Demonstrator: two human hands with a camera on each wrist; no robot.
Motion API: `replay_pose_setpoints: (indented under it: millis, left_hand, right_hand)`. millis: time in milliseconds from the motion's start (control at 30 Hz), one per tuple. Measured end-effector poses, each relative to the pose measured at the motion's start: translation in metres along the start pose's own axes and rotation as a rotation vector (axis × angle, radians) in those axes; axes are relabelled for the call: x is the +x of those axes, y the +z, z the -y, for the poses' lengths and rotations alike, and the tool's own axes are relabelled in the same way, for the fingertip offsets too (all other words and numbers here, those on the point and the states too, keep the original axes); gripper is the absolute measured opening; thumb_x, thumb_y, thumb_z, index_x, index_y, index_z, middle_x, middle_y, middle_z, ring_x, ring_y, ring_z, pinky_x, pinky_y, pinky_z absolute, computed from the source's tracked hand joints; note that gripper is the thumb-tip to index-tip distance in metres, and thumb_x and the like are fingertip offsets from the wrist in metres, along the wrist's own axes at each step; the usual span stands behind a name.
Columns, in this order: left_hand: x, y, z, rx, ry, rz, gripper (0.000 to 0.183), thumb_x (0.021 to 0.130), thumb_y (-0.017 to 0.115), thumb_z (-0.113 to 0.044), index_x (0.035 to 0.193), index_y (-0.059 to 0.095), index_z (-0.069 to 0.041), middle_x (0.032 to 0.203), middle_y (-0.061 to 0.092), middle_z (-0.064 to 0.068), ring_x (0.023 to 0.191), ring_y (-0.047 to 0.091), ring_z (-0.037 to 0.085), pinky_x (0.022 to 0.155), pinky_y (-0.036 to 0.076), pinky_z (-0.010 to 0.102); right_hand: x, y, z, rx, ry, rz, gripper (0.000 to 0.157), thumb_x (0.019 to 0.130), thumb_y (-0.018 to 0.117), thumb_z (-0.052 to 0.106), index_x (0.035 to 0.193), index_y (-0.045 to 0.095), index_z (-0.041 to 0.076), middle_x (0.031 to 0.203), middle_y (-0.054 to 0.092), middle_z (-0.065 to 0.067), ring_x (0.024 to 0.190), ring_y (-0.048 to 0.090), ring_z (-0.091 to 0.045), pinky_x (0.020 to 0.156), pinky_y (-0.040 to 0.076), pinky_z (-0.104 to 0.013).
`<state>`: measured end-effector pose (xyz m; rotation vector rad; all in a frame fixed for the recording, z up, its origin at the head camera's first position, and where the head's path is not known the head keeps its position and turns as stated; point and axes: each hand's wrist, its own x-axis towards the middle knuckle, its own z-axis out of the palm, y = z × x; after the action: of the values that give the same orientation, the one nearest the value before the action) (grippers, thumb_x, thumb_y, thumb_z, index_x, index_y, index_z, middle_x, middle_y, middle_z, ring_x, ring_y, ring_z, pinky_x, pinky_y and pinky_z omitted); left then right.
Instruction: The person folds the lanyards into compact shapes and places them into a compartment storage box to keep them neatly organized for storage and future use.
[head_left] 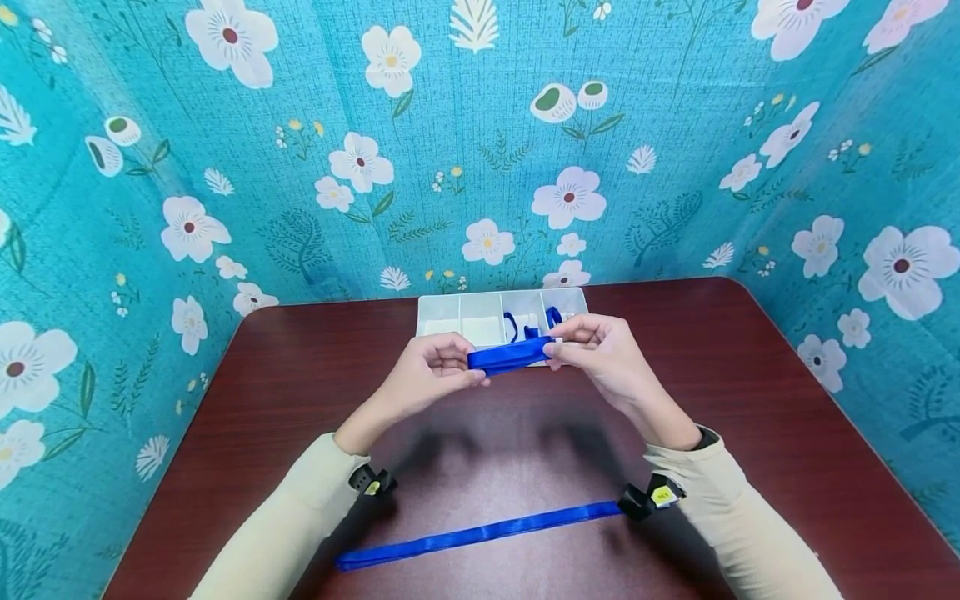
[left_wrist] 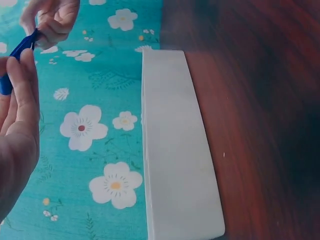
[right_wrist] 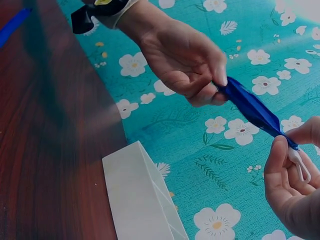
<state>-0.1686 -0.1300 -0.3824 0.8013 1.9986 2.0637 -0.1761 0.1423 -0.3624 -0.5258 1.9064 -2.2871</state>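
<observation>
A folded blue ribbon lanyard [head_left: 510, 357] is stretched between both hands above the table. My left hand [head_left: 431, 371] pinches its left end between thumb and fingers. My right hand [head_left: 600, 354] pinches the other end, where a white plastic hook [right_wrist: 301, 167] hangs inside the curl of the fingers in the right wrist view. In the left wrist view the lanyard shows only as a narrow strip at the edge. Just behind the hands stands a white compartment tray [head_left: 438, 308]; blue loops and white pieces lie in its two right compartments.
Another blue ribbon strap [head_left: 480, 533] lies flat across the near part of the dark red wooden table [head_left: 285, 417], its right end behind the right wrist's black camera [head_left: 637, 502]. Flowered turquoise cloth [head_left: 450, 167] hangs at the back and both sides.
</observation>
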Motion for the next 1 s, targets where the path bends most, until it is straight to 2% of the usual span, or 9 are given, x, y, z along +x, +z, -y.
replay_pose_setpoints:
  millis: [133,233,367,500,667,833,1000]
  left_hand:
    - [0.000,0.002,-0.005,-0.013,0.017,-0.040,0.015,0.088,0.072,0.001,0.094,0.063,0.012,0.082,0.070,0.025,0.074,0.073,0.022,0.075,0.060,0.036]
    - [0.002,0.005,-0.008,0.005,0.002,-0.094,0.016,0.091,0.073,-0.005,0.087,0.066,0.009,0.078,0.069,0.027,0.070,0.073,0.023,0.073,0.060,0.038]
    - [0.003,0.008,-0.011,0.043,-0.032,-0.167,0.016,0.088,0.076,-0.004,0.082,0.068,0.007,0.075,0.070,0.024,0.066,0.073,0.026,0.069,0.061,0.036]
    - [0.002,0.010,-0.012,0.061,-0.047,-0.219,0.015,0.085,0.078,-0.003,0.081,0.068,0.007,0.075,0.072,0.020,0.065,0.073,0.026,0.067,0.060,0.034]
    - [0.002,0.011,-0.010,0.058,-0.044,-0.249,0.017,0.083,0.080,0.000,0.079,0.066,0.008,0.073,0.072,0.018,0.063,0.072,0.027,0.067,0.061,0.034]
    - [0.001,0.010,-0.011,0.051,-0.060,-0.288,0.024,0.081,0.082,-0.001,0.078,0.059,0.004,0.071,0.071,0.018,0.061,0.071,0.027,0.065,0.061,0.036]
    - [0.001,0.011,-0.011,0.081,-0.073,-0.339,0.027,0.079,0.084,-0.003,0.088,0.060,0.004,0.070,0.070,0.016,0.062,0.071,0.031,0.064,0.061,0.036]
  right_hand:
    - [-0.002,0.003,0.002,-0.024,-0.020,0.007,0.019,0.085,0.069,-0.013,0.092,0.075,0.004,0.080,0.073,-0.008,0.064,0.069,-0.016,0.070,0.060,-0.031]
    - [-0.003,0.005,0.002,-0.045,-0.036,0.008,0.015,0.084,0.072,-0.011,0.094,0.074,0.000,0.081,0.073,-0.010,0.064,0.070,-0.018,0.070,0.060,-0.032]
    - [-0.004,0.008,0.003,-0.079,-0.043,0.001,0.014,0.083,0.074,-0.009,0.096,0.073,-0.004,0.082,0.073,-0.012,0.065,0.070,-0.019,0.070,0.060,-0.034]
    - [-0.004,0.010,0.003,-0.094,-0.040,-0.002,0.015,0.083,0.075,-0.008,0.097,0.071,-0.007,0.082,0.073,-0.012,0.065,0.071,-0.018,0.069,0.060,-0.034]
    - [-0.005,0.011,0.002,-0.091,-0.038,-0.005,0.015,0.083,0.076,-0.008,0.097,0.071,-0.007,0.083,0.073,-0.013,0.065,0.071,-0.018,0.069,0.060,-0.034]
    - [-0.004,0.013,0.000,-0.098,-0.041,-0.007,0.016,0.083,0.075,-0.009,0.099,0.069,-0.011,0.082,0.073,-0.012,0.066,0.071,-0.021,0.070,0.060,-0.034]
    - [-0.004,0.017,0.000,-0.121,-0.048,-0.016,0.021,0.083,0.075,-0.008,0.101,0.067,-0.015,0.085,0.074,-0.013,0.066,0.071,-0.022,0.070,0.060,-0.035]
